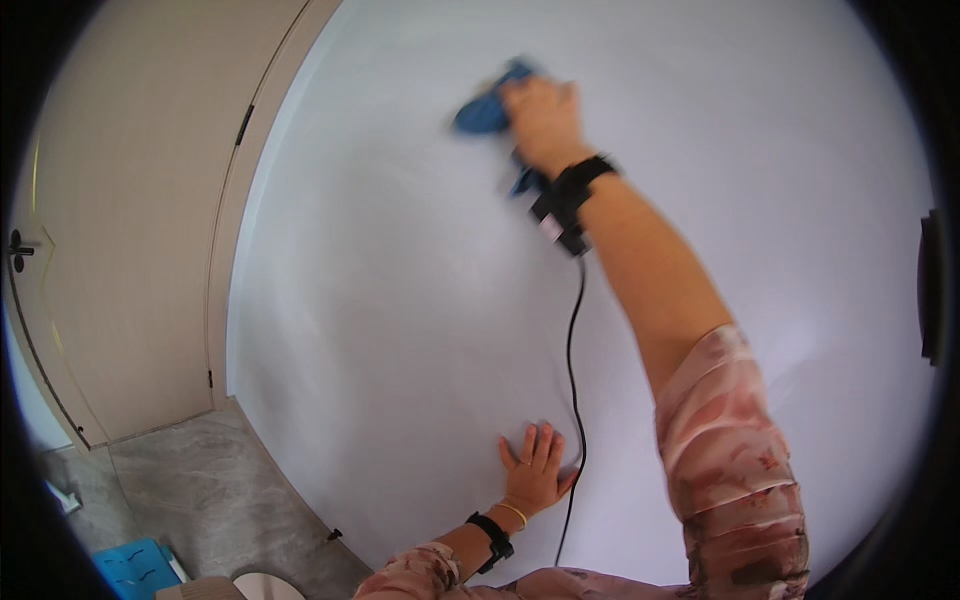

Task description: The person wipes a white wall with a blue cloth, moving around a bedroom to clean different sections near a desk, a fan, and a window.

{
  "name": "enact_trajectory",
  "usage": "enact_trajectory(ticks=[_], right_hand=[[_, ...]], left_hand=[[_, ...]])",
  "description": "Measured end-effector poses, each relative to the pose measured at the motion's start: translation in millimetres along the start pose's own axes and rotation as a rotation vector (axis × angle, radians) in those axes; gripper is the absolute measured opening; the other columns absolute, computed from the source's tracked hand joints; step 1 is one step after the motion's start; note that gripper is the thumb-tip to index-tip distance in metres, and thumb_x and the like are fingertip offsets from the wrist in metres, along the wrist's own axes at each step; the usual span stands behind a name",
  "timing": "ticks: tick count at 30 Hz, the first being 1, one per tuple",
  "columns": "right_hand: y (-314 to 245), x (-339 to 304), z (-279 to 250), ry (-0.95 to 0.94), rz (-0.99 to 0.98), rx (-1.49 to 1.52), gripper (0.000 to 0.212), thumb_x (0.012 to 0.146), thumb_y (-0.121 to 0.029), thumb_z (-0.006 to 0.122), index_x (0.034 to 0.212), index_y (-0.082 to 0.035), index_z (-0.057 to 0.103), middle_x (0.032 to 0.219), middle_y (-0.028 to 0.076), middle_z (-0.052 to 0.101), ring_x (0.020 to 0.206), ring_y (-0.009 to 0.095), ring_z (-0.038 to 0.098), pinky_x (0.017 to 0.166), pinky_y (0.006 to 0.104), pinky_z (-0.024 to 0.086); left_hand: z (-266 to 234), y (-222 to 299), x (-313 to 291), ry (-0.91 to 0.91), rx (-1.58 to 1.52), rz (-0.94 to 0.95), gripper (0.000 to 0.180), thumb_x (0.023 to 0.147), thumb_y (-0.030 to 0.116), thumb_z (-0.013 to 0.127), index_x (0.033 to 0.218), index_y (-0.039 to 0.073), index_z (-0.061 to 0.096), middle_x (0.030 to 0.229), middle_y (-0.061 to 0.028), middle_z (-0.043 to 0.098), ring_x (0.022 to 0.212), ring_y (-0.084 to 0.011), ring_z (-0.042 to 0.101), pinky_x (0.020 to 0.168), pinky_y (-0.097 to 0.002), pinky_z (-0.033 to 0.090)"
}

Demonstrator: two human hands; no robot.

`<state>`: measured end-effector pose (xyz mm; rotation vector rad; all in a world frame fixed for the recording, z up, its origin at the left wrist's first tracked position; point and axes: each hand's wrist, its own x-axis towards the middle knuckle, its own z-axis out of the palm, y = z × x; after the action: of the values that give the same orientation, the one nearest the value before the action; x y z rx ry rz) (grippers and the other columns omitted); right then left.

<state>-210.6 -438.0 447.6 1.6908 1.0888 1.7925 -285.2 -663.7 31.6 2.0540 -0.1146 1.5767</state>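
High on the pale wall [400, 290], my right hand [545, 118] presses a blue cloth [487, 112] against the surface, fingers closed over it. The hand and cloth look slightly blurred. One end of the cloth hangs below the palm. A black strap with a small box [562, 222] sits on that wrist, and a black cable [570, 360] runs down from it. Lower down, my left hand [536, 468] lies flat on the wall with fingers spread and nothing held, close beside the cable. A yellow bracelet [514, 514] and a black wrist strap [492, 542] are on the left wrist.
To the left stands a beige door [140, 220] with a black handle [20, 250]. Grey marbled floor [220, 490] shows below it, with a blue plastic item [138, 570] at the lower left. A dark fixture [930, 288] is at the right rim.
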Motion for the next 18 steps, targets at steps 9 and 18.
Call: enact_trajectory(ticks=[9,18], right_hand=[[-62,25,32,-0.197,-0.076,0.046,0.028,0.089,-0.024,0.045,0.111,-0.024,0.062,0.125,0.009,0.051,0.121,0.029,0.042,0.099,0.0512,0.028],[-66,-56,-52,-0.568,-0.333,0.282,0.029,0.085,-0.014,0.055,0.112,-0.023,0.061,0.126,0.002,0.048,0.126,0.023,0.038,0.109,0.0546,0.019]], left_hand=[[3,6,-14,-0.012,-0.165,-0.016,0.069,0.084,0.05,0.049,0.131,0.0,0.042,0.149,-0.0198,0.022,0.14,-0.0368,0.013,0.099,-0.0705,-0.002],[-4,-23,11,-0.018,-0.03,-0.048,0.076,0.082,0.052,0.048,0.136,0.001,0.032,0.144,-0.0217,0.028,0.134,-0.0435,0.021,0.097,-0.0731,0.006]])
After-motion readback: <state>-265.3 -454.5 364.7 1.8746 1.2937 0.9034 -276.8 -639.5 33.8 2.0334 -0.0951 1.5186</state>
